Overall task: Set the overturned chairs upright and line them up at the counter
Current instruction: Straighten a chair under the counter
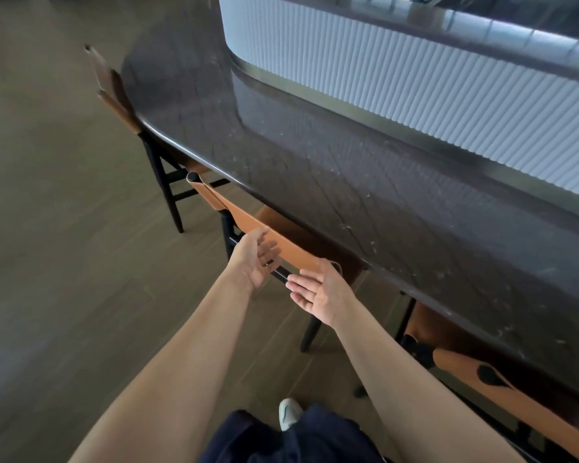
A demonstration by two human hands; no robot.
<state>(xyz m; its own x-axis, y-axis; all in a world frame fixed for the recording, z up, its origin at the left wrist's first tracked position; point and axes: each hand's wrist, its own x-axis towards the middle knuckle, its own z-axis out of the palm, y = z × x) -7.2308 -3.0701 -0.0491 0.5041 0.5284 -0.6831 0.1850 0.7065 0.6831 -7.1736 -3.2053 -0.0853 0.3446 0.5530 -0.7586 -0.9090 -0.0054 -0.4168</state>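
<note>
Just beyond fingers point(270, 249), chair backrest point(244, 217).

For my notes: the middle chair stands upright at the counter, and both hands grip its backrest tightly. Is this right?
No: the head view shows the left hand and right hand open, fingers straight, at the middle chair's backrest, not gripping. The rest holds.

Grey-brown plank floor point(64, 262) carries three tan-backed chairs, upright on black legs: far chair point(116, 95), middle chair point(244, 218), near chair point(515, 399), in row along dark counter point(348, 168) edge. Pale shoe point(290, 412) on floor.
</note>
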